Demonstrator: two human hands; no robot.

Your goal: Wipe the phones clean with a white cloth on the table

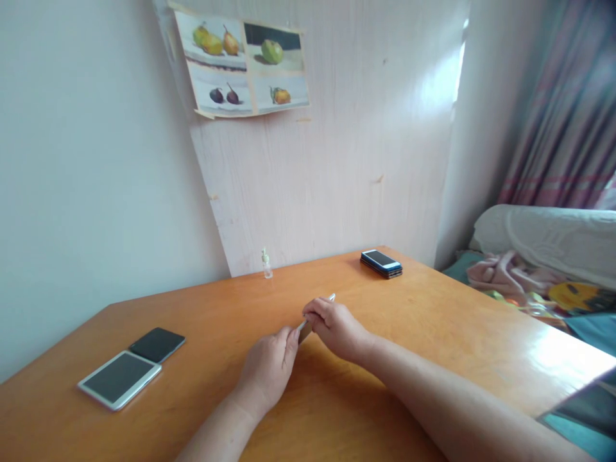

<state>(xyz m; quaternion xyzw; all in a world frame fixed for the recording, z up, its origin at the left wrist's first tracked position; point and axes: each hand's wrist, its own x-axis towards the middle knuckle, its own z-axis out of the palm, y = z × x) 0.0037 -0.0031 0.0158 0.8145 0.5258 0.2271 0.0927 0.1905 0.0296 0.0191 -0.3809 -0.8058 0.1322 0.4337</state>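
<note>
Near the centre of the frame, you hold a thin, flat, pale-edged object, tilted, over an orange-brown tabletop. Your left hand pinches its near end, thumb on top; your right hand curls its fingers over it farther along, and a pale tip shows beyond. At lower left, a white-framed tablet lies just beside a dark tablet. A small clear bottle stands above centre, with stacked phones to its right. Fruit pictures hang at upper left.
</note>
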